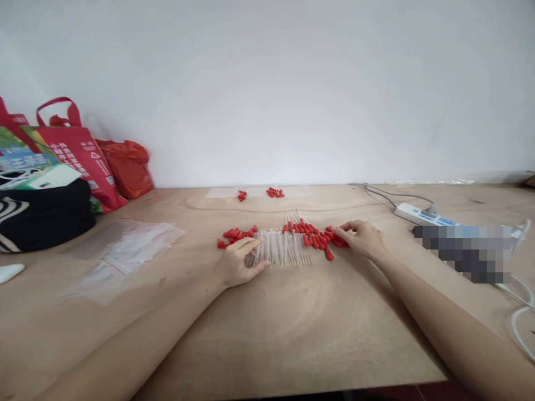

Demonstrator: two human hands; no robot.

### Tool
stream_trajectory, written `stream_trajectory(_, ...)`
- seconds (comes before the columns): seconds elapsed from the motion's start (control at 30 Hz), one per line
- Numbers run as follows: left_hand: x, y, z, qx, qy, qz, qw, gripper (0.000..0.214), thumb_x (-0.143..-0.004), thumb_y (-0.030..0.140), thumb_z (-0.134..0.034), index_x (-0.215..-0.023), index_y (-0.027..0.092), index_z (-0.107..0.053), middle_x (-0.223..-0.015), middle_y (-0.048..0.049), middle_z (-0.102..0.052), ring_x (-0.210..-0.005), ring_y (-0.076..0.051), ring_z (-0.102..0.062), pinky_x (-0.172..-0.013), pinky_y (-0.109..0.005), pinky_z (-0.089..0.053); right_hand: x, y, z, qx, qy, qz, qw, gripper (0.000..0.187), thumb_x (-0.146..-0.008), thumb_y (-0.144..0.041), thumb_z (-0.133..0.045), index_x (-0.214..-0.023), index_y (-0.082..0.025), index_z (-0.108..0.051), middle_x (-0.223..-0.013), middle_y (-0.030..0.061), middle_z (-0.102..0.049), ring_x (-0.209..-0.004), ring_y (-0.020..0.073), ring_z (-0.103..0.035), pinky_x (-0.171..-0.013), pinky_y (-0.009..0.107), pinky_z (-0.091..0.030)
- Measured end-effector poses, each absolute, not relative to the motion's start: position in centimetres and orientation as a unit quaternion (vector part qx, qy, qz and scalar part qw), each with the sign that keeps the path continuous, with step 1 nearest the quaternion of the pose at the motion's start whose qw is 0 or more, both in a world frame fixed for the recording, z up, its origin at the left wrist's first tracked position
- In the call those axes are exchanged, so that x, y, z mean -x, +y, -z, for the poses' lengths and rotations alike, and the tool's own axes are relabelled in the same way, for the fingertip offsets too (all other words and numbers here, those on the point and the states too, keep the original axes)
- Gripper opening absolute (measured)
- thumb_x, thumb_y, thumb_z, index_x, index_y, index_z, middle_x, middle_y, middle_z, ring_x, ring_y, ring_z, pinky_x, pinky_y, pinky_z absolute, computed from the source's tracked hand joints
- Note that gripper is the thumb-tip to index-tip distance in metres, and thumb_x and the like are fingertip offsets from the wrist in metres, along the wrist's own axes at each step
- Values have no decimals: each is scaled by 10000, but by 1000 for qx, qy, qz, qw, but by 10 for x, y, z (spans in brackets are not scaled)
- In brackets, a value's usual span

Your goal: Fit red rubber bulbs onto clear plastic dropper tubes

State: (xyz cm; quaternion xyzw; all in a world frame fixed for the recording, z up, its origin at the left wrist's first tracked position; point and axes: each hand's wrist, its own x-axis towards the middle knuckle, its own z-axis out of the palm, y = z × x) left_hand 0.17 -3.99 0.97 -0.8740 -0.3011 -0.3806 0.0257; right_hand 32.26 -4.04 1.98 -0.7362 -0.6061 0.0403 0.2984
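A row of thin clear pipette tubes lies side by side on the wooden table. My left hand rests at the row's left end, thumb and fingers apart around the tubes there. Red rubber bulbs lie just behind that hand. To the right of the row is a larger heap of red rubber bulbs. At its right edge my right hand has thumb and fingertips closed on a red bulb, partly hidden. Several tubes with red ends lie behind the row, tips pointing away.
Two small clusters of red-ended pieces lie near the wall. Clear plastic bags are spread at left, before a black bag, a red shopping bag and a red plastic bag. A power strip with cables lies at right.
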Motion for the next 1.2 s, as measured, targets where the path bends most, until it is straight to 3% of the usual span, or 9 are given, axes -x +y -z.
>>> stream_trajectory(0.23,0,-44,-13,885,-299,356,11,483,-698,386,-623,-1092,120,-534,-950,-107,-605,-718,-142,-588,-718,-296,-518,-312,-30,-25,725,-612,-10,315,313,-718,-493,-453,-717,-248,-647,-784,22,-654,-823,230,-545,-781,420,-276)
stream_trajectory(0.4,4,-42,-15,874,-322,364,33,409,-728,378,-587,-1054,133,-560,-985,-110,-604,-916,-206,-566,-810,-349,-484,-280,-6,-39,717,-650,-29,250,289,-693,-480,-489,-691,-234,-640,-727,37,-650,-800,235,-557,-791,431,-282)
stream_trajectory(0.57,11,-36,-15,854,-347,386,36,253,-799,293,-511,-1000,157,-582,-947,-82,-612,-896,-179,-563,-815,-345,-469,-248,18,-41,743,-646,-45,169,344,-667,-521,-511,-659,-197,-627,-715,76,-646,-773,249,-565,-829,484,-266)
stream_trajectory(0.7,15,-31,-14,843,-368,391,21,222,-836,261,-456,-978,156,-591,-928,-78,-609,-876,-166,-559,-811,-332,-457,-238,26,-39,764,-626,-37,155,254,-680,-410,-527,-664,-172,-615,-766,102,-649,-794,255,-571,-825,468,-281)
stream_trajectory(0.8,15,-31,-14,845,-367,387,27,219,-841,254,-448,-986,165,-585,-907,-64,-603,-867,-162,-549,-803,-322,-445,-240,22,-45,766,-616,-40,179,215,-699,-357,-502,-648,-177,-608,-724,88,-645,-767,240,-572,-799,433,-297)
stream_trajectory(0.9,13,-33,-16,846,-363,386,66,230,-833,251,-457,-1021,176,-565,-926,-60,-591,-891,-172,-531,-817,-332,-422,-243,6,-51,721,-643,-26,258,246,-731,-393,-470,-647,-190,-582,-675,52,-631,-724,208,-559,-755,376,-311)
stream_trajectory(1.0,11,-37,-18,833,-382,379,130,351,-810,286,-487,-1143,177,-494,-1027,-89,-557,-942,-203,-510,-843,-362,-392,-243,-21,-44,586,-737,27,336,236,-766,-391,-464,-674,-189,-543,-701,20,-623,-717,167,-536,-744,328,-301)
stream_trajectory(1.1,7,-42,-19,823,-402,355,185,549,-755,395,-543,-1239,173,-411,-1127,-125,-513,-1005,-255,-480,-854,-400,-366,-238,-49,-24,446,-811,114,361,190,-807,-329,-457,-719,-183,-542,-700,13,-609,-733,148,-513,-783,331,-270)
stream_trajectory(1.2,2,-48,-20,851,-357,317,217,526,-724,444,-562,-1180,196,-480,-1131,-113,-533,-1043,-269,-466,-898,-432,-324,-230,-65,-6,374,-830,178,374,165,-810,-292,-469,-715,-180,-543,-629,-2,-577,-687,134,-482,-797,341,-252)
